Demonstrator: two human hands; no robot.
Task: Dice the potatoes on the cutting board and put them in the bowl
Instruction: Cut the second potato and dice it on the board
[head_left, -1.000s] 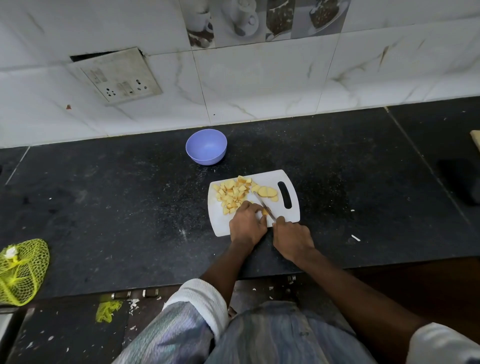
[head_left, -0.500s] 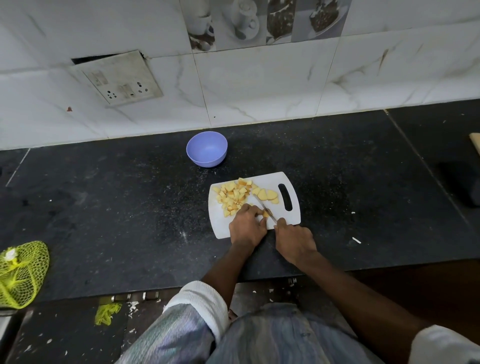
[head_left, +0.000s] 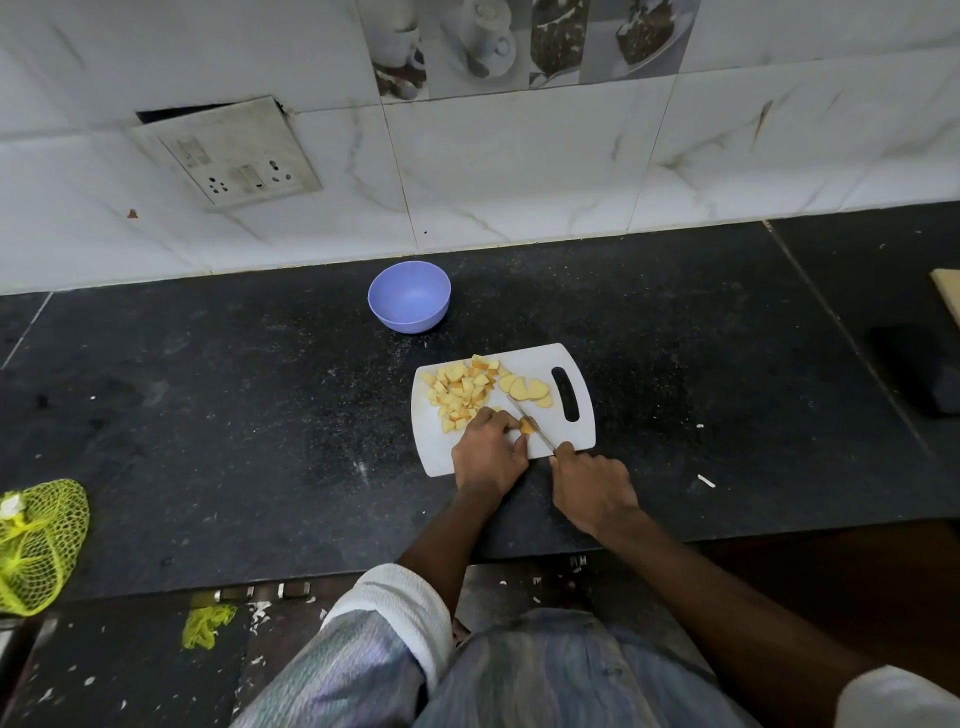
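On cutting board (head_left: 524, 358) — left hand (head_left: 488, 452) pinches potato piece (head_left: 527, 427); right hand (head_left: 589, 486) grips knife (head_left: 530, 420).

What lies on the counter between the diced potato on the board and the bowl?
Nothing visible: only bare counter separates the dice on the board from the empty bowl.

- We note a dark speckled table (head_left: 208, 415).
- On it: white cutting board (head_left: 524, 364), lilac bowl (head_left: 409, 301), yellow net bag (head_left: 39, 545) at left edge.
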